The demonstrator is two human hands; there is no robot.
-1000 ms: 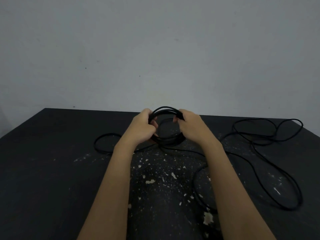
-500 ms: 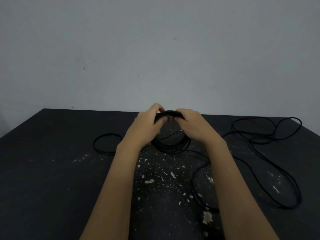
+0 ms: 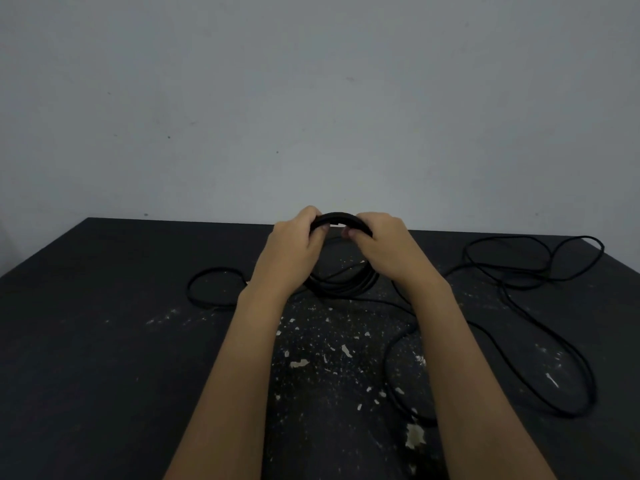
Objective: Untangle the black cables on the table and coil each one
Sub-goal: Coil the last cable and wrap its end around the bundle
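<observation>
Black table [image 3: 104, 341] with a patch of pale paint flecks [image 3: 322, 355] at its middle, loose black cable [image 3: 519, 277] sprawled in wide loops right of the flecks, smaller cable loop [image 3: 189, 289] left of them

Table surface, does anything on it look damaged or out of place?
The dark table is speckled with pale chips, thickest at the front middle, like flaked paint. Loose cable sprawls uncoiled on the right.

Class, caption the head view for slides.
Left hand and right hand grip a coiled black cable at a speckled black table; loose black cable lies right.
</observation>
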